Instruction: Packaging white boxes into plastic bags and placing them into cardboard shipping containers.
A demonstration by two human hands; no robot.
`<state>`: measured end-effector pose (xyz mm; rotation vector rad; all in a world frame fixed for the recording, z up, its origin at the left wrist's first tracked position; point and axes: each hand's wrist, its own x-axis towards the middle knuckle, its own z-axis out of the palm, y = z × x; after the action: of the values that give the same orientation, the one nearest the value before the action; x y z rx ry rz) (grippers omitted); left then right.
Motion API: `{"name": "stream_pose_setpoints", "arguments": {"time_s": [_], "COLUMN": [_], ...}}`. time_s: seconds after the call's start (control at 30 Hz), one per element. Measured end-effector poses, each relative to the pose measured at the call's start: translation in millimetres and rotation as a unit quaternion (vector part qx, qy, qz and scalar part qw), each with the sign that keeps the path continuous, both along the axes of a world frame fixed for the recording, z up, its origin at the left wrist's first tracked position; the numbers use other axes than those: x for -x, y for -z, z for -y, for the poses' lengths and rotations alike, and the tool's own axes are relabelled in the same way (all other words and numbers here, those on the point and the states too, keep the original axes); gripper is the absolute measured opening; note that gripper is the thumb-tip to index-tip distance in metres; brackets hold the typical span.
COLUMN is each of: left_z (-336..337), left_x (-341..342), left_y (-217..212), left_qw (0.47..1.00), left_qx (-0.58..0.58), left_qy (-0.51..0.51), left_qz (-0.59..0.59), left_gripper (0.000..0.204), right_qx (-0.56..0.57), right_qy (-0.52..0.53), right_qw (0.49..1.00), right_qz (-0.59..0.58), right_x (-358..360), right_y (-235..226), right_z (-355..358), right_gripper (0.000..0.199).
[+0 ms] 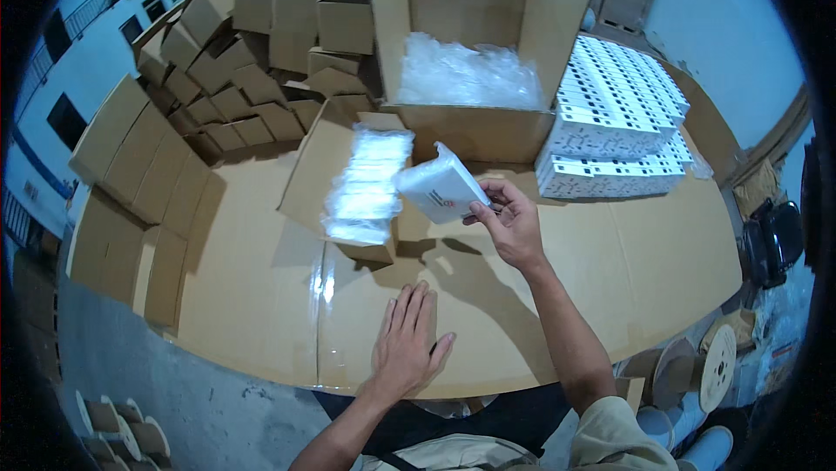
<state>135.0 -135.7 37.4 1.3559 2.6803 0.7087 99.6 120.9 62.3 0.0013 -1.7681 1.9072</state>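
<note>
My right hand (509, 223) grips the right end of a flat white box (442, 191) in a clear plastic bag, held tilted above the table. To its left stands an open brown carton (370, 251), filled with a row of similar bagged white packs (370, 184). The held box's left end comes close to that row; whether they touch I cannot tell. Flat on the cardboard-covered table (261, 297), near its front edge, lies my left hand (407, 340), fingers stretched out and nothing in it.
Behind is a large open carton (475, 131) of clear plastic bags (470, 72). Stacked white boxes (614, 136) stand at right. Many small brown cartons (252, 88) pile up at back left, and sealed cartons (144, 166) line the left edge. Spools (718, 366) sit on the floor at right.
</note>
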Motion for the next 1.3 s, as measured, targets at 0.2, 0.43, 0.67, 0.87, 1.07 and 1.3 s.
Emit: {"name": "stream_pose_setpoints", "arguments": {"time_s": [0.2,0.43,0.67,0.87,1.07,1.3], "left_z": [25.4,24.1,23.1,22.6,23.0,21.1], "left_x": [-13.6,-9.8,-9.2,-8.9,-8.9,-8.5], "left_y": [-4.8,-1.7,1.9,0.6,0.8,-1.7], "left_qw": [0.999,0.999,0.999,0.999,0.999,0.999], "left_qx": [0.002,-0.014,-0.01,-0.009,-0.017,-0.02], "left_qy": [-0.039,-0.037,-0.035,-0.036,-0.037,-0.033], "left_qz": [0.002,0.002,-0.002,0.005,0.007,0.007], "left_gripper": [0.068,0.066,0.067,0.066,0.066,0.066], "right_qx": [0.04,0.074,-0.014,-0.068,-0.123,-0.306], "right_qy": [-0.037,-0.067,-0.036,-0.018,-0.023,0.044], "right_qw": [0.998,0.994,0.999,0.997,0.992,0.947], "right_qz": [-0.039,-0.053,-0.038,-0.022,-0.031,-0.091], "right_x": [27.5,24.8,34.3,35.1,34.3,30.3], "right_y": [-23.5,-25.2,-13.7,-9.6,-10.7,-26.8], "right_z": [59.9,78.7,79.2,72.7,63.4,66.0], "right_gripper": [0.028,0.028,0.027,0.025,0.024,0.042]}}
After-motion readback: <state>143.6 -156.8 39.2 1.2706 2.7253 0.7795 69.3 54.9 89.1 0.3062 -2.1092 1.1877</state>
